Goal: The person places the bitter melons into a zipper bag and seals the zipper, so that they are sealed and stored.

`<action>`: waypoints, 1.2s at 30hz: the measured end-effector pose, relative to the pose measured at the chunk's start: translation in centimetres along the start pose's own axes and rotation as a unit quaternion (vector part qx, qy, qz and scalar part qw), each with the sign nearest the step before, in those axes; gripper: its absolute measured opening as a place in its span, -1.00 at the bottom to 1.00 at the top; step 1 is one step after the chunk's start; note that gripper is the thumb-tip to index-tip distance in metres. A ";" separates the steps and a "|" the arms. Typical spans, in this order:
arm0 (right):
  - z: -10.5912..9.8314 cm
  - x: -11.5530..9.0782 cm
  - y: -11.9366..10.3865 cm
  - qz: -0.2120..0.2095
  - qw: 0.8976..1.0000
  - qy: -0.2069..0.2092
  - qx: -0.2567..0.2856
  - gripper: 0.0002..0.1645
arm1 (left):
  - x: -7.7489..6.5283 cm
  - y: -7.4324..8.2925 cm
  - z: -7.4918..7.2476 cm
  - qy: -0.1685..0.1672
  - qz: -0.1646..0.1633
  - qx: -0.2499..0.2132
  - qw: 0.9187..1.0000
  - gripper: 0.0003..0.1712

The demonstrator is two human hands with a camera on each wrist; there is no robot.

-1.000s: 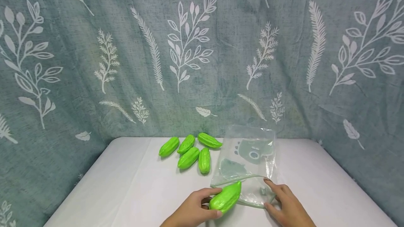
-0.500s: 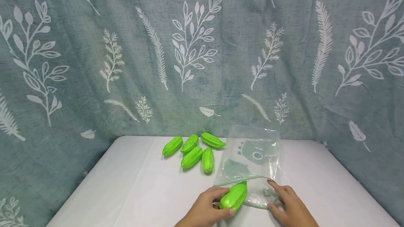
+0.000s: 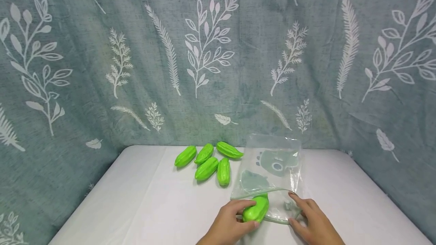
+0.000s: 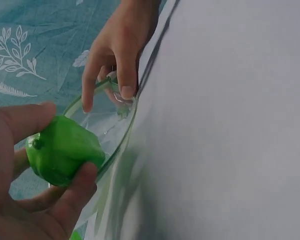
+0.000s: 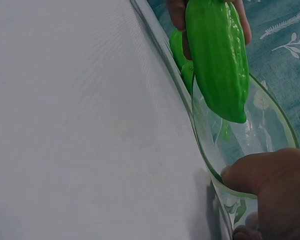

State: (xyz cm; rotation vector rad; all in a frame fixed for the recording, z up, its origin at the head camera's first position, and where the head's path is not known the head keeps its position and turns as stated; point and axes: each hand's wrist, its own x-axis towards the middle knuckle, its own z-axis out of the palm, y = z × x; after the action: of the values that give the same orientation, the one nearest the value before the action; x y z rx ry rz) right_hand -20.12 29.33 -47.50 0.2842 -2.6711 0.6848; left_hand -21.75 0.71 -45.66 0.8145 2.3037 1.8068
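Note:
My left hand grips a glossy, ribbed green gourd between thumb and fingers. The gourd's pointed end is over the mouth of a clear zip bag with green-grey printed shapes. In the right wrist view, the tip of the gourd hangs within the bag's green-edged opening. My right hand holds that mouth apart at its right end, the thumb on the near rim and a finger at the far rim. From the left wrist view, the right hand reaches down onto the rim.
Several more green gourds lie grouped on the white table, left of the bag. A blue-green curtain with white leaf patterns stands behind the table and along its sides.
My left hand has moved right with the gourd, bringing its tip from the bag's left edge to over the mouth. The right hand keeps its hold on the bag.

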 end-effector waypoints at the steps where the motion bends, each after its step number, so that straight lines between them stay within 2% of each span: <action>1: 0.0 0.0 0.0 0.003 1.000 -0.003 0.000 -0.14 | 0.1 0.1 0.1 0.002 -0.004 -0.002 1.000 -0.47; 9: 0.1 0.2 0.1 0.012 1.000 -0.007 -0.005 -0.13 | 0.2 0.8 0.6 0.005 -0.018 0.002 1.000 -0.41; 14: 0.1 0.2 0.1 0.013 1.000 -0.011 -0.005 -0.14 | 0.1 0.9 0.8 -0.008 -0.032 -0.029 0.999 -0.36; 18: 0.1 0.2 0.1 0.017 1.000 -0.017 -0.006 -0.13 | 0.1 0.8 1.0 -0.017 -0.026 -0.046 0.998 -0.33; 26: 0.1 0.0 0.2 0.011 1.000 -0.007 -0.008 -0.13 | 0.6 0.7 2.0 -0.010 0.007 -0.026 1.000 -0.33; 33: 0.1 0.0 0.4 0.004 1.000 -0.004 -0.003 -0.13 | 1.0 1.2 2.4 0.003 -0.020 -0.005 1.000 -0.33; 36: 0.1 0.1 0.4 0.002 1.000 -0.006 -0.001 -0.13 | 1.1 1.3 2.5 0.004 -0.022 -0.001 1.000 -0.33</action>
State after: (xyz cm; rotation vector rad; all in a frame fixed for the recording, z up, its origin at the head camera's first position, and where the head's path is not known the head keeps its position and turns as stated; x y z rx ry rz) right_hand -20.30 29.59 -47.72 0.2846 -2.6847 0.6822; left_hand -21.24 3.61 -44.93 0.7516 2.3050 1.7993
